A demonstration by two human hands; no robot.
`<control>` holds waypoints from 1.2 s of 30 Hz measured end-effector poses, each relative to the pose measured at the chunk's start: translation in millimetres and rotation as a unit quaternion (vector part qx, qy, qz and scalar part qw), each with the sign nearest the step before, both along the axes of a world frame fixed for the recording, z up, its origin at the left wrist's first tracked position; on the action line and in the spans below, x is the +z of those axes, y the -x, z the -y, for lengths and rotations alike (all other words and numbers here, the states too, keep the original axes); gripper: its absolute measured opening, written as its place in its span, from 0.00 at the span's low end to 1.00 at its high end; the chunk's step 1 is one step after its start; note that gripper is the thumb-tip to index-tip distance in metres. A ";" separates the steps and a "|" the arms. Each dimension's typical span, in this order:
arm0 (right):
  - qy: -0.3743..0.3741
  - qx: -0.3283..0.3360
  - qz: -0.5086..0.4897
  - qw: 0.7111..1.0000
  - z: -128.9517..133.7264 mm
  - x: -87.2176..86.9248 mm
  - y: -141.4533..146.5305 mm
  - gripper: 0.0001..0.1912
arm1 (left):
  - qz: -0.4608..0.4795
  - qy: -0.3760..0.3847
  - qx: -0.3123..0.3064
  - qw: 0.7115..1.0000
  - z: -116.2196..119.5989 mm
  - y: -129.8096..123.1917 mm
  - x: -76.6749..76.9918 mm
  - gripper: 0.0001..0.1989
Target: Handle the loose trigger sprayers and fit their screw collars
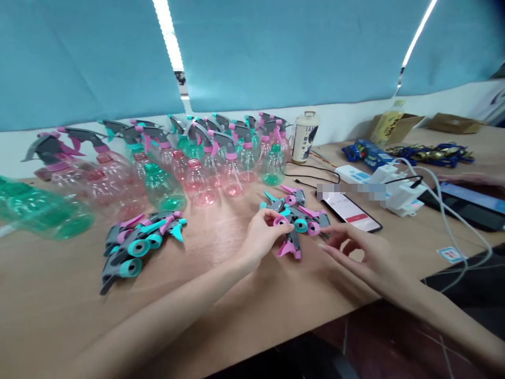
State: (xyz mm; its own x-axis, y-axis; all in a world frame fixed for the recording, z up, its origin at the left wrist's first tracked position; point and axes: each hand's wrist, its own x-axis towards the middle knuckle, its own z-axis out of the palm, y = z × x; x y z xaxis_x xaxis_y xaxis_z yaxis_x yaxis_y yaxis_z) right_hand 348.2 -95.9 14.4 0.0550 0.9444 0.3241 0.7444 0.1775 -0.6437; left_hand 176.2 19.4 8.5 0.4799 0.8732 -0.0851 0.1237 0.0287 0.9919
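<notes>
My left hand (265, 231) pinches a grey and pink spray head (291, 246) by its pink collar, with the trigger part pointing toward me. Just to the right, my right hand (355, 250) has its thumb and fingers apart and holds nothing. Behind both hands lies a small pile of spray heads (300, 226) with pink and turquoise collars. A second pile of spray heads (139, 247) is on the table at the left. Rows of clear pink and green bottles (232, 179) stand behind, many with spray heads on and some with bare necks.
A phone (351, 209) lies beyond my right hand, near a white power strip with chargers (398, 190) and loose cables. A tall cup (305, 137) stands at the back. Green bottles (43, 210) lie at the far left. Another person's hand (483, 181) shows at the right edge.
</notes>
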 end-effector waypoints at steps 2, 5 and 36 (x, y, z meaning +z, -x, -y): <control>-0.006 -0.011 0.013 1.000 3.2 -2.3 -5.2 0.11 | 0.000 -0.022 0.016 1.000 -0.6 -0.8 -8.5 0.11; -0.022 -0.017 0.039 0.999 7.2 -7.5 -8.6 0.11 | -0.008 -0.068 0.023 0.997 0.5 7.1 -16.7 0.13; -0.063 0.180 0.139 0.972 -63.2 9.0 104.3 0.08 | -0.405 -0.507 0.120 0.751 0.4 214.3 16.0 0.09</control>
State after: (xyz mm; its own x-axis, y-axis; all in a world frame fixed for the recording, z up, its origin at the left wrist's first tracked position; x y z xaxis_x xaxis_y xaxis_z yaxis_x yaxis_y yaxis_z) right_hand 243.9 -32.7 23.4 -0.3781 0.8379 0.3936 0.7616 0.5232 -0.3823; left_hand -38.2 19.0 24.5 0.4475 0.7394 0.5030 0.8106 -0.5729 0.1211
